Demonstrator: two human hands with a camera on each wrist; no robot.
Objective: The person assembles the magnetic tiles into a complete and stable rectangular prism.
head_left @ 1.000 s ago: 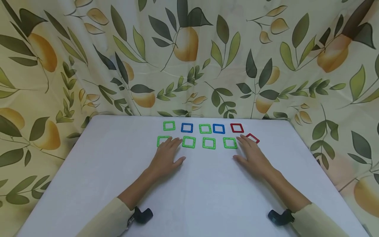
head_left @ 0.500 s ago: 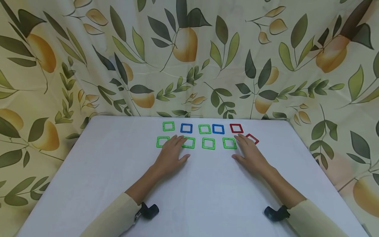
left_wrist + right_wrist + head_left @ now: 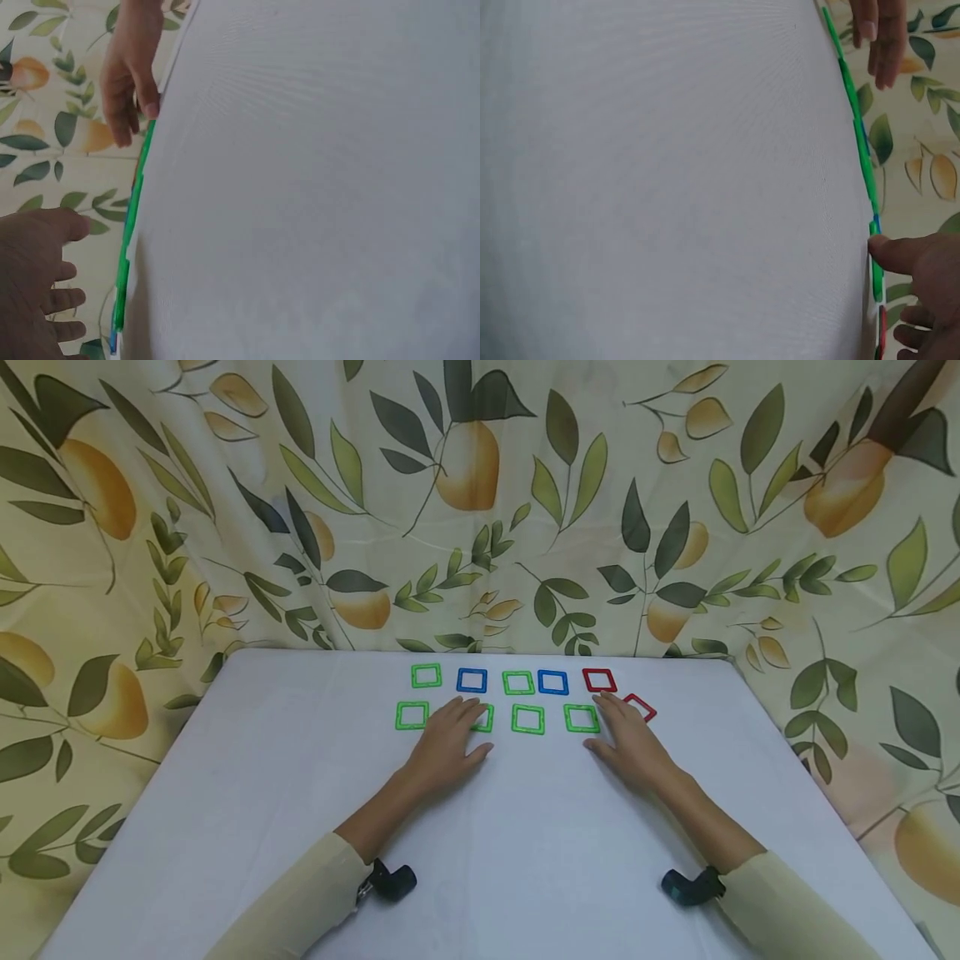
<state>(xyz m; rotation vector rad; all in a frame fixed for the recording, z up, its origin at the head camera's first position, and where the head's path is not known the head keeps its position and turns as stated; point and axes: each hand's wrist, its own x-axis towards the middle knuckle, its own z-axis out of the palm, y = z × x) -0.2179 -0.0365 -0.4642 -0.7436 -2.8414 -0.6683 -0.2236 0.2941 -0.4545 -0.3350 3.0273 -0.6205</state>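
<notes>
My left hand (image 3: 448, 745) is spread over the front row, its fingers partly covering the second green square frame (image 3: 490, 720). The leftmost green square frame (image 3: 412, 728) lies just left of those fingers. My right hand (image 3: 632, 742) reaches between the rightmost green square frame (image 3: 582, 730) and a tilted red square frame (image 3: 647, 702), hiding part of the red one. Both hands hold nothing, with fingers extended and thumbs apart. In the right wrist view, the thumb of the right hand (image 3: 930, 277) overlaps a green frame's edge; whether it touches cannot be told.
Behind lies a row with a green frame (image 3: 427, 685), a blue frame (image 3: 472, 692), another green frame (image 3: 518, 693), another blue frame (image 3: 553, 693) and a red frame (image 3: 600, 690). They lie on a white table (image 3: 480, 843) before a fruit-patterned curtain (image 3: 480, 552).
My left hand has slid rightward from the leftmost green frame to the second one. My right hand has shifted slightly left. The frames stay where they were.
</notes>
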